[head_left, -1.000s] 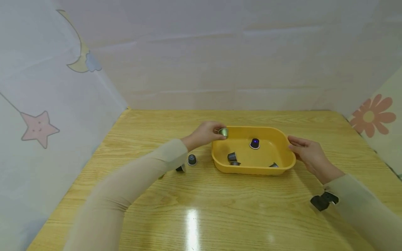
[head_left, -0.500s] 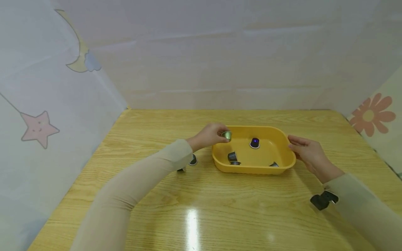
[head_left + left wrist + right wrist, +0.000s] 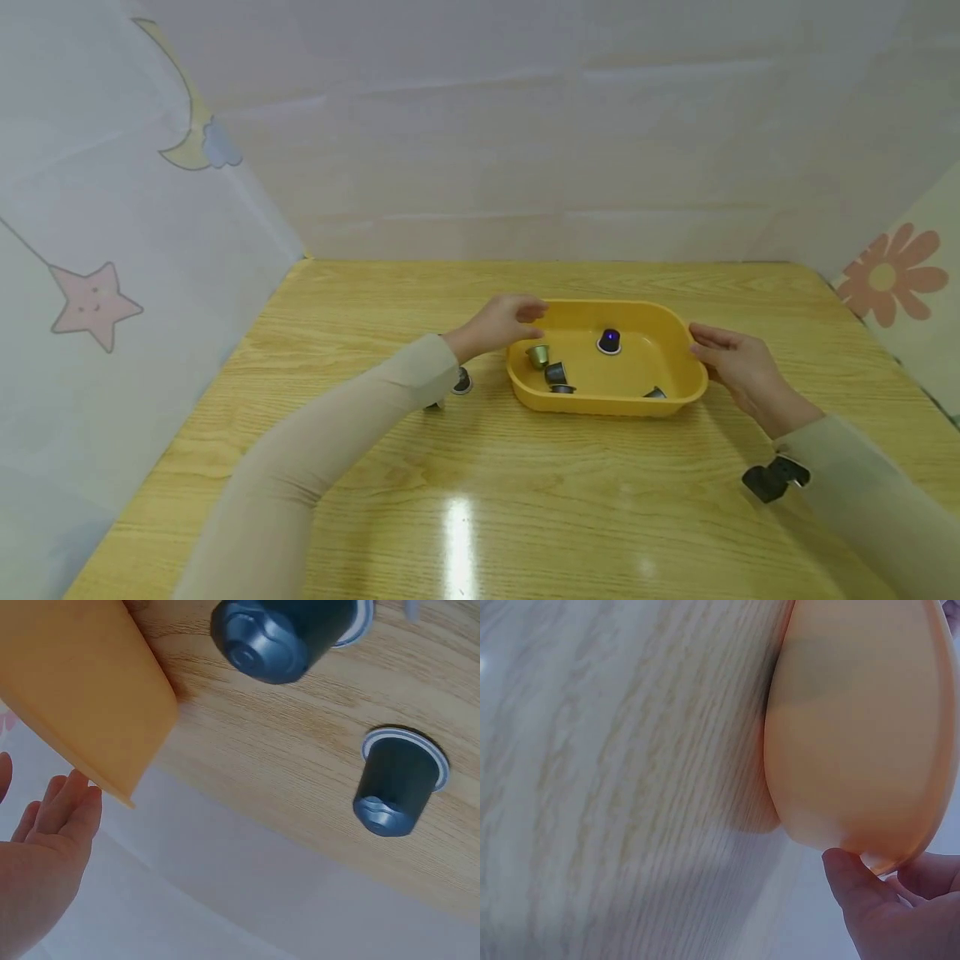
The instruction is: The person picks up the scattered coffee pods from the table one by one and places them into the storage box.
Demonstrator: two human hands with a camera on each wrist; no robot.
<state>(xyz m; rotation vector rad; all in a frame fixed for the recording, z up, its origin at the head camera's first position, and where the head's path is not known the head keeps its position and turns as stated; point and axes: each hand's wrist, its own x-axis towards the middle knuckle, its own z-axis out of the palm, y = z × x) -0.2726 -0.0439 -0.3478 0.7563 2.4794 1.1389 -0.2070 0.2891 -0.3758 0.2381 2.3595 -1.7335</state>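
Note:
A yellow plastic tub [image 3: 600, 406] stands on the table with several coffee capsules inside. Low at the tub's left end lies a green capsule [image 3: 538, 357], beside a dark grey capsule [image 3: 556, 372]. Just above them, over the left rim, is my left hand [image 3: 498, 322], its fingers and thumb apart and holding nothing. My right hand [image 3: 738, 367] holds the tub's right end at the rim; the right wrist view shows its thumb and fingers [image 3: 930, 876] at the edge. A purple-black capsule [image 3: 609, 341] sits rim-down farther back in the tub.
Two dark capsules, one upright [image 3: 401, 780] and one nearer the camera [image 3: 277, 637], are on the wooden table [image 3: 525, 500] left of the tub, partly behind my left sleeve [image 3: 360, 400]. A pale printed sheet [image 3: 480, 150] rises behind and beside the table.
My left hand has moved slightly right over the tub and let go of the green capsule, which has dropped in beside the dark ones. My right hand stays at the rim.

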